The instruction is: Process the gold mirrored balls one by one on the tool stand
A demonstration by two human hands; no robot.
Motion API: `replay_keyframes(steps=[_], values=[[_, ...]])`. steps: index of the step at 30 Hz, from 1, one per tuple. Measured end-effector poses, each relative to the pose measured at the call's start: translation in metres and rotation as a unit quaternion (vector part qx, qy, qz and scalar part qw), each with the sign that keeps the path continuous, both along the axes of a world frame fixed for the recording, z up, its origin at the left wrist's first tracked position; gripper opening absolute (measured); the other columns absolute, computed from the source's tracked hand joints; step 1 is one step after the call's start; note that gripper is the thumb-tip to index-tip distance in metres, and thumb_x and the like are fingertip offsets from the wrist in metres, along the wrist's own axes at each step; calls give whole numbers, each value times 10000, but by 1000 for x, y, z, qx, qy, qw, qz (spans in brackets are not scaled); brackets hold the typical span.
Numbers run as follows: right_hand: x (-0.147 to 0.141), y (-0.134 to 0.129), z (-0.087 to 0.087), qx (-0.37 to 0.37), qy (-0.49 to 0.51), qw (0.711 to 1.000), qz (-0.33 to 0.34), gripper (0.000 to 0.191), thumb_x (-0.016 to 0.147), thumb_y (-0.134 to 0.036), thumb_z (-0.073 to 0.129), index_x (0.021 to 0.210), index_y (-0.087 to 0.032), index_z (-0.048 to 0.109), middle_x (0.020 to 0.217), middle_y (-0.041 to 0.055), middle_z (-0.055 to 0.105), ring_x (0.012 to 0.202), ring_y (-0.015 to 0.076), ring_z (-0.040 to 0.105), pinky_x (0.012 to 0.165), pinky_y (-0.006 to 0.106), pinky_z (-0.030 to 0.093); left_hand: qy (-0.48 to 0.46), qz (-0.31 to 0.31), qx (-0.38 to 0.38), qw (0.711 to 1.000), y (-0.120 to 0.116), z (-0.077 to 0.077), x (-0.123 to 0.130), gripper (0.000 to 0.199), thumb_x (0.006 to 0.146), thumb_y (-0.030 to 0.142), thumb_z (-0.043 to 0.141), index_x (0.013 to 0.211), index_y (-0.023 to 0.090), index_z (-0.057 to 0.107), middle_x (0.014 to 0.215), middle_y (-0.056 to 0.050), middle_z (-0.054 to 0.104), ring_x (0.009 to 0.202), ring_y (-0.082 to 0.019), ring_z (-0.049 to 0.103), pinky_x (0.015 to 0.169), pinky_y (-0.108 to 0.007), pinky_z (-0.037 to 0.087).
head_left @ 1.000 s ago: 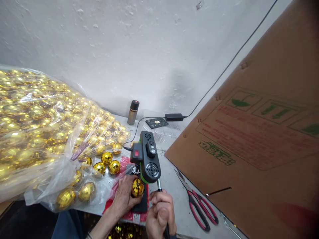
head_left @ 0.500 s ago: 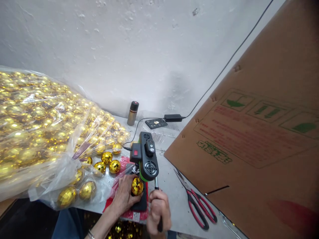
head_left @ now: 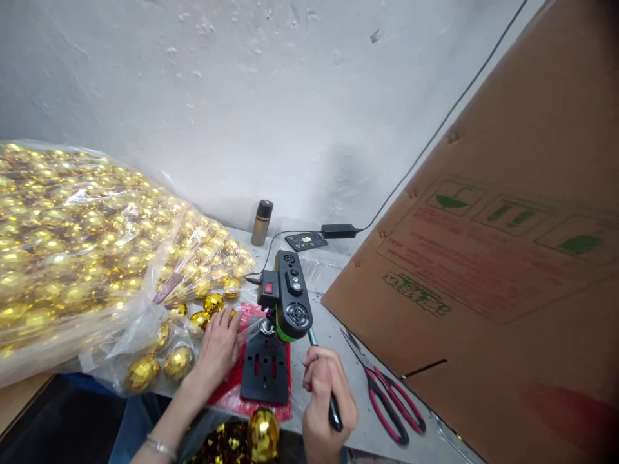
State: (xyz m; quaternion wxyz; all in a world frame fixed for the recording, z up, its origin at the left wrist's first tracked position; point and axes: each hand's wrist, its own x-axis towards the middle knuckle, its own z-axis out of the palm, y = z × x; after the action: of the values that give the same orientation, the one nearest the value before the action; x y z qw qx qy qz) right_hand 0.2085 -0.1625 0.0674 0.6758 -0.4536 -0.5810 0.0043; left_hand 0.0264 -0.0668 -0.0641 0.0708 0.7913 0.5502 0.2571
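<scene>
My left hand (head_left: 220, 348) reaches over the loose gold mirror balls (head_left: 213, 303) left of the hand press (head_left: 293, 293). Its fingers are stretched out over one ball, which is partly hidden beneath them; a firm grip does not show. My right hand (head_left: 329, 399) is closed around the black-gripped lever (head_left: 335, 414) on the press's right side. The black slotted base plate (head_left: 264, 377) of the press lies bare on a red plastic sheet (head_left: 227, 393). Below the table's front edge, a gold ball (head_left: 264, 435) appears stretched by motion above other gold balls.
A big clear bag (head_left: 87, 232) of gold balls fills the left. Red-handled scissors (head_left: 391, 403) lie to the right, beside a large cardboard box (head_left: 483, 270). Behind the press are a bottle (head_left: 262, 223), a phone-like black slab (head_left: 306, 241) and a power adapter (head_left: 338, 231).
My left hand has let go of the gold ball at the press and moved up-left to the loose balls. That ball is now below the table edge. My right hand remains on the lever.
</scene>
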Motion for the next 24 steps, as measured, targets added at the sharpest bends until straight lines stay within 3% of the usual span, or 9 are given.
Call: replay_keyframes(steps=[2,4,8,12,15,17,19,24], values=[[1,-2,-2,-6,-4,1000,6,349,1132,-120,451,819,-232,556,774,-37,563,637,91,553,594,220,436,62,-8,-40,997,24,9,-6,588,895,21,614,1452,204,657,1540,-219,666,1443,-402,631,1195,-596,530],[2,-3,-1,-10,-6,1000,9,339,1135,-127,452,835,-233,569,783,-37,572,636,89,556,597,220,439,55,-16,-58,997,38,14,-9,604,884,20,618,1453,219,653,1515,-209,675,1389,-380,665,1152,-562,560],[0,-2,7,-21,13,1000,8,347,1142,-151,465,821,-232,568,770,-37,576,629,90,557,588,222,429,-151,-17,-80,985,30,20,-3,508,949,290,689,1448,220,623,1406,-161,723,1262,-346,726,1098,-523,593],[-5,2,24,-26,48,999,-4,395,1157,-188,471,769,-230,537,716,-45,551,605,88,541,570,220,408,-370,24,-199,907,1,20,16,621,932,649,687,1366,208,643,1188,-97,804,1138,-336,773,1047,-485,611],[-6,6,35,-28,57,998,-9,420,1162,-220,488,744,-229,528,681,-51,531,598,90,537,588,219,417,-464,32,-241,852,-20,10,31,705,883,745,693,1312,187,653,1230,-128,805,1179,-348,768,1067,-480,604],[-6,7,38,-26,59,998,-8,427,1162,-238,497,736,-229,527,673,-49,528,603,96,537,591,221,423,-488,27,-243,838,-29,-1,39,710,886,747,696,1325,191,643,1271,-141,798,1206,-347,765,1077,-487,604],[-5,6,37,-30,60,998,-7,420,1162,-243,497,744,-230,540,677,-44,534,613,101,544,584,220,426,-473,23,-221,853,-35,-11,45,686,891,714,720,1352,212,640,1318,-141,787,1239,-350,756,1102,-512,594],[-5,3,33,-39,55,998,0,394,1162,-229,496,773,-234,565,708,-39,558,628,99,560,546,210,411,-358,6,-132,924,-40,-29,49,584,860,575,814,1320,236,692,1330,-156,789,1246,-412,733,1113,-630,569]])
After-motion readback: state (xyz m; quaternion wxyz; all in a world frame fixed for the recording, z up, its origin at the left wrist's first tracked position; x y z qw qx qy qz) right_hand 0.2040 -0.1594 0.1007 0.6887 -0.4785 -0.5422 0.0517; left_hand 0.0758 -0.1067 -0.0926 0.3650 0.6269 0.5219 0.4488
